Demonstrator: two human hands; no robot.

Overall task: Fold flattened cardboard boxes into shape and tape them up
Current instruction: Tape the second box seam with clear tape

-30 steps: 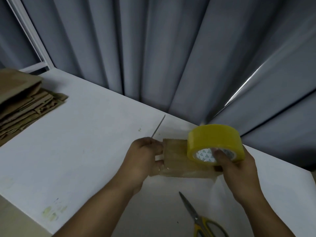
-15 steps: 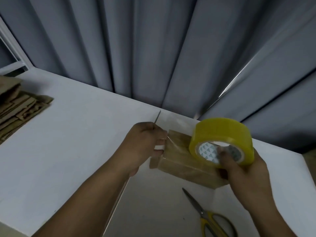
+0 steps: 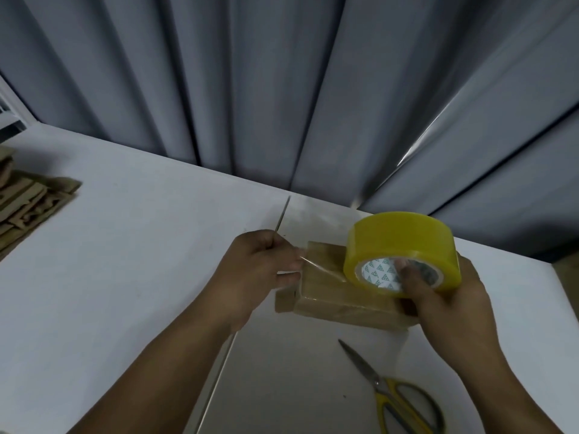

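A small brown cardboard box (image 3: 338, 303) sits folded into shape above the white table (image 3: 125, 277), held between my hands. My right hand (image 3: 451, 311) grips a yellow roll of tape (image 3: 404, 245) with the thumb in its core, at the box's right end. A clear strip of tape runs from the roll across the box top to my left hand (image 3: 260, 270), which pinches its free end at the box's left end. A small flap sticks out at the box's lower left corner.
Yellow-handled scissors (image 3: 394, 396) lie on the table just below the box. A stack of flattened cardboard boxes (image 3: 28, 208) lies at the far left. Grey curtains (image 3: 282, 89) hang right behind the table. A seam runs down the table's middle.
The box has tilted so its front face shows, and the roll has risen slightly at the right end. My left hand keeps pinching the tape end. The view has shifted right.
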